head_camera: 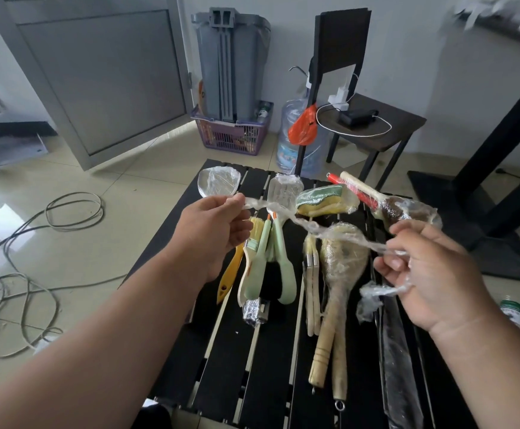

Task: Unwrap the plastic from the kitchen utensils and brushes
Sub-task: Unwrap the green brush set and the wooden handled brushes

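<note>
My right hand [432,274] and left hand [218,230] each pinch an end of a stretched plastic strip [314,226] above the table [221,366]. Beyond: spatula [283,188], sponge [323,198], brushes w/ wrap left; approx. early stage.

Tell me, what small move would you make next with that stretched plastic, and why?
Probably keep drawing the right hand away to the right. The left hand holds the clear spoon by its neck, and a twisted strand of plastic wrap runs taut from there to the right hand's grip. The spoon's bowl looks wrapped, so more pulling should peel it off.
</note>
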